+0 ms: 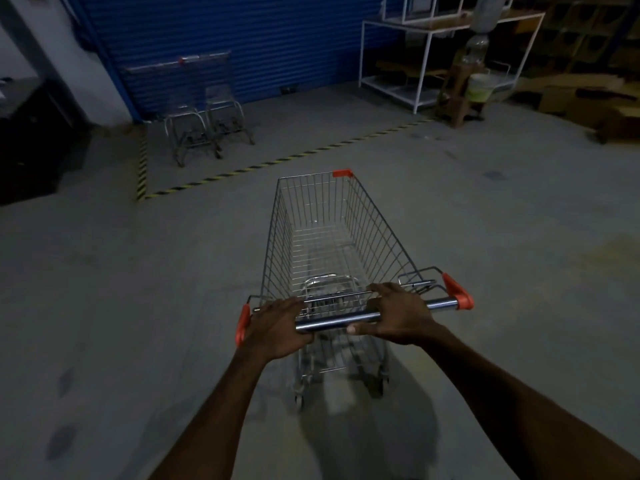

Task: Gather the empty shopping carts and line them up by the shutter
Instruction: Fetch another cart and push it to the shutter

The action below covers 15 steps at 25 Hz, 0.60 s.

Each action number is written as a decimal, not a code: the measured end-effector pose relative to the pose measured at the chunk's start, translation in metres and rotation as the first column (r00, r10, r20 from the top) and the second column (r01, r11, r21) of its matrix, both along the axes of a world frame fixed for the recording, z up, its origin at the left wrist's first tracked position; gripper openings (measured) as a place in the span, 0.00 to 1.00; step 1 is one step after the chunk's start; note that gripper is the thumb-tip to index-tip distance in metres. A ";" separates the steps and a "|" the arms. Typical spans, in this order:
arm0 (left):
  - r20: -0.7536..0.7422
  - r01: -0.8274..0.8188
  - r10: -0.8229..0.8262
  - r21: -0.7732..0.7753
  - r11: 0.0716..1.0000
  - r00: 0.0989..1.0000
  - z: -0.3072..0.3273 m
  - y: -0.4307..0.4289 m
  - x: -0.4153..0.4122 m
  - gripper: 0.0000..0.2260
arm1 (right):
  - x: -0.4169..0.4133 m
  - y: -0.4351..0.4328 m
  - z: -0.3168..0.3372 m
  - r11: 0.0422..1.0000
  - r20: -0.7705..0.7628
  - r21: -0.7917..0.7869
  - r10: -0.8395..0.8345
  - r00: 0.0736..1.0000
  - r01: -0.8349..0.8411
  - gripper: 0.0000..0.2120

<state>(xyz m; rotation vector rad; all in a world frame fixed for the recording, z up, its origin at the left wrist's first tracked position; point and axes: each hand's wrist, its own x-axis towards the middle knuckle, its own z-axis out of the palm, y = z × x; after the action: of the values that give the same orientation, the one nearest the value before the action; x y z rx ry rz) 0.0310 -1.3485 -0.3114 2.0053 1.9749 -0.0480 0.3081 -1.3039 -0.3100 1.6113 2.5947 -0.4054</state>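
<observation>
Shopping cart [325, 237], wire basket empty, stands at centre frame on grey concrete floor [138, 289], nose toward upper frame. Left hand [277, 327] and right hand [398, 317] both curl around chrome handle bar [332, 322], well apart. Two more carts [204, 109] parked against blue shutter [242, 39], upper left, behind striped floor tape [277, 161]. White metal rack [422, 60] upper right.

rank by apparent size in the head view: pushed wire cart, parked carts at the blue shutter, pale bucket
1. silver wire cart being pushed, though nearness inflates it
2. parked silver wire carts by the shutter
3. pale round bucket
</observation>
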 end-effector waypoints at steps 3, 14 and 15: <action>0.007 0.028 -0.028 0.008 1.000 1.000 0.003 0.064 0.001 0.36 | -0.001 0.070 -0.001 1.000 -0.006 -0.002 0.016 1.000 -0.016 0.40; 0.011 -0.059 0.059 0.067 0.996 0.998 0.005 0.317 -0.010 0.35 | -0.023 0.347 -0.008 0.999 0.047 0.009 0.052 0.998 -0.053 0.50; 0.011 -0.085 0.085 0.050 0.995 0.996 0.002 0.341 -0.017 0.36 | -0.027 0.371 -0.009 0.997 0.048 0.027 0.068 0.996 -0.070 0.50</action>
<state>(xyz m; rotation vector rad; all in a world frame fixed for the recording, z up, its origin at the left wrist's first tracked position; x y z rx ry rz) 0.0142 -1.0070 -0.3098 1.9461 2.0730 0.0297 0.2810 -0.9328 -0.3186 1.5152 2.6239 -0.3229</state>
